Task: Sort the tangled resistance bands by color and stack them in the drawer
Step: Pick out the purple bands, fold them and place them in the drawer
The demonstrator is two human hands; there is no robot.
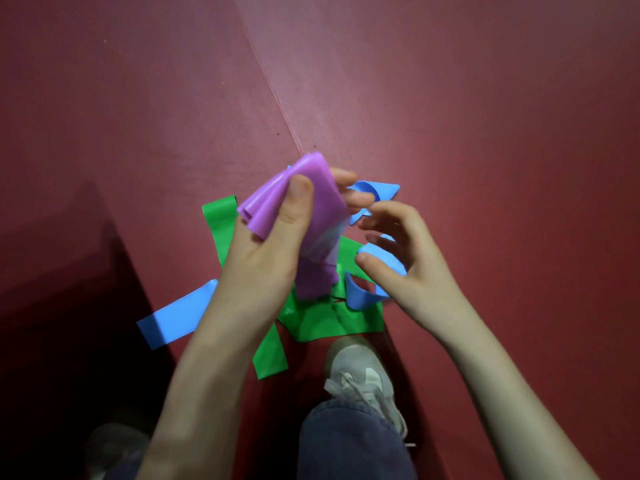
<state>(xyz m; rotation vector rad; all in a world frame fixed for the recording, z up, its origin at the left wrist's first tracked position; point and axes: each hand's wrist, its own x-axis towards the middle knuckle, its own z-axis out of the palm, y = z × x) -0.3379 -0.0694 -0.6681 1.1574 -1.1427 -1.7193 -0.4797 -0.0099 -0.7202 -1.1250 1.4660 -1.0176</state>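
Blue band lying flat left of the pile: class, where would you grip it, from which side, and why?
Probably pinch the blue band at its free square end, coming from the left: that end lies flat on the mat, while the other is hidden behind the left forearm.

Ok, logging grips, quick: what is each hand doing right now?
Left hand: grips the folded purple rubber resistance band.
Right hand: open, fingers loosely curved, near a curled blue rubber band.
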